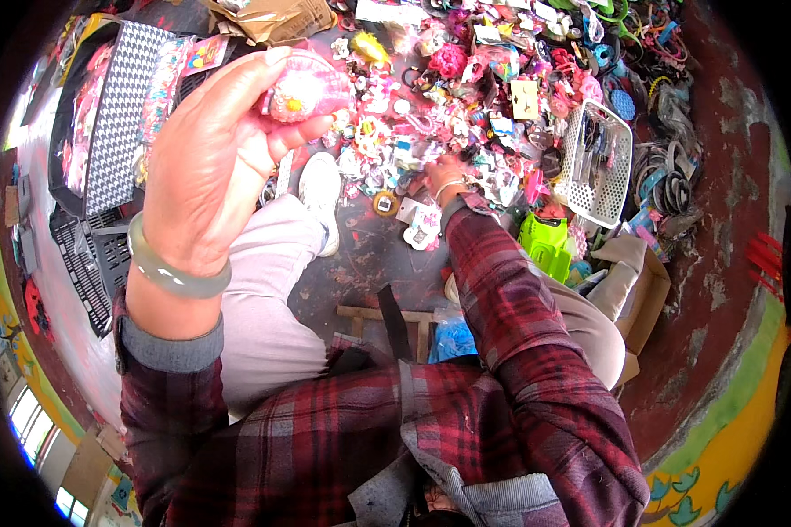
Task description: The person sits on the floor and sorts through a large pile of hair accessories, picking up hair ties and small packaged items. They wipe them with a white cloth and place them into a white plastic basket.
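Note:
Raised at the upper left, my left hand [206, 167] is closed on a pink, rounded hair ornament [306, 86] with ribbed sides and a white-and-yellow flower. The thumb and fingers pinch it from both sides. My right hand [448, 174] reaches down into a wide pile of small hair accessories [431, 105], mostly pink, white and red. Its fingertips are lost among the pieces, so what they touch does not show. Just below that hand lie a white card with a rounded white-and-pink piece [422, 230] and a small brown-and-gold round item [385, 204].
To the right stand a white perforated basket [599, 167], a bright green plastic piece [545, 246] and an open cardboard box [646, 303]. Coiled dark bands [672, 180] lie beyond. At the left are a houndstooth-patterned case [127, 114] and a black plastic crate [88, 255].

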A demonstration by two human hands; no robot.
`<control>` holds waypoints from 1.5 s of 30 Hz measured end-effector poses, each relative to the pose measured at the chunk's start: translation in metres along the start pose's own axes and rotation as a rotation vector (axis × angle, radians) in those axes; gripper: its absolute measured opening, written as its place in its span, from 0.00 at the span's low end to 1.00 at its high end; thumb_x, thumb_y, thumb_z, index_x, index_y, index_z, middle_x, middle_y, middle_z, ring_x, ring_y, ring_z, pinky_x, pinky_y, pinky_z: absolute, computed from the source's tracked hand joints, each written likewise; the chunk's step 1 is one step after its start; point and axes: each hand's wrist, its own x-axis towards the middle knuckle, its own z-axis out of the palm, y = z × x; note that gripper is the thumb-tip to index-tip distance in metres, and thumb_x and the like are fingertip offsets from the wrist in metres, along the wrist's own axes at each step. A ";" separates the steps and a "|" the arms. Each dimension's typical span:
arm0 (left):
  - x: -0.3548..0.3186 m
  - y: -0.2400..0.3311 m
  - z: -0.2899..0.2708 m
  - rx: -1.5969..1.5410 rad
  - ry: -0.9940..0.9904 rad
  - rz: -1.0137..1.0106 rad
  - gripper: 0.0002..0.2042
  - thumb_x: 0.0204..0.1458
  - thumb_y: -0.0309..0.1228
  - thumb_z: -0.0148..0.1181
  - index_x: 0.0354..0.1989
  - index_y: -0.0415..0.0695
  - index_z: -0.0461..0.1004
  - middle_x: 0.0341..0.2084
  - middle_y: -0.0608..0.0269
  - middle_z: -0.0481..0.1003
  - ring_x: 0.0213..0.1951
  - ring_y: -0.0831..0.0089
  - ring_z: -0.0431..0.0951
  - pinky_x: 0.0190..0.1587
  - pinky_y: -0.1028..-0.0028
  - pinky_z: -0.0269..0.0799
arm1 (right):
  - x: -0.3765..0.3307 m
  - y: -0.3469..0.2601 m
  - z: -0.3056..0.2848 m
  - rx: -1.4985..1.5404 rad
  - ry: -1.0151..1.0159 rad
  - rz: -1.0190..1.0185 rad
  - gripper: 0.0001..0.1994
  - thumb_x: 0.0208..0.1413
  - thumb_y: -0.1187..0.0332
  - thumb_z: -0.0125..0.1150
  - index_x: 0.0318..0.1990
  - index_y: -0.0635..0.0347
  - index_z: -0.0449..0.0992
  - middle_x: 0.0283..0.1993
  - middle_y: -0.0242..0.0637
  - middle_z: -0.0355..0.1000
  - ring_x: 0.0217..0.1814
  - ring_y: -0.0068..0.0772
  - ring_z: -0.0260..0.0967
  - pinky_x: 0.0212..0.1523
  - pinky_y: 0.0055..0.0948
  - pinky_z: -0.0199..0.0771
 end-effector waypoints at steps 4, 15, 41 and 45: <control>-0.002 -0.001 -0.001 0.000 0.004 0.017 0.11 0.55 0.26 0.44 0.42 0.31 0.67 0.40 0.47 0.71 0.43 0.58 0.73 0.40 0.67 0.75 | -0.003 -0.045 -0.013 0.399 -0.285 0.505 0.07 0.47 0.68 0.53 0.34 0.58 0.73 0.20 0.35 0.69 0.16 0.27 0.64 0.17 0.28 0.65; -0.002 0.003 0.003 0.072 0.089 -0.042 0.13 0.56 0.27 0.43 0.44 0.29 0.65 0.39 0.43 0.71 0.42 0.58 0.73 0.40 0.68 0.75 | 0.060 0.012 -0.109 -0.691 -0.526 0.112 0.23 0.51 0.57 0.53 0.52 0.58 0.65 0.42 0.44 0.71 0.43 0.36 0.70 0.43 0.30 0.69; -0.008 0.007 0.002 0.012 0.012 -0.028 0.12 0.55 0.27 0.44 0.42 0.32 0.66 0.38 0.48 0.71 0.42 0.58 0.73 0.39 0.68 0.75 | 0.035 -0.033 -0.118 0.109 0.075 0.584 0.13 0.43 0.60 0.56 0.34 0.57 0.76 0.22 0.44 0.72 0.24 0.32 0.72 0.23 0.30 0.69; -0.008 0.008 0.003 0.074 0.096 -0.032 0.12 0.56 0.28 0.43 0.43 0.31 0.66 0.39 0.47 0.71 0.42 0.58 0.73 0.39 0.68 0.75 | 0.076 -0.030 -0.096 -0.154 -0.076 0.275 0.20 0.47 0.63 0.54 0.51 0.50 0.67 0.45 0.49 0.69 0.41 0.40 0.71 0.38 0.33 0.71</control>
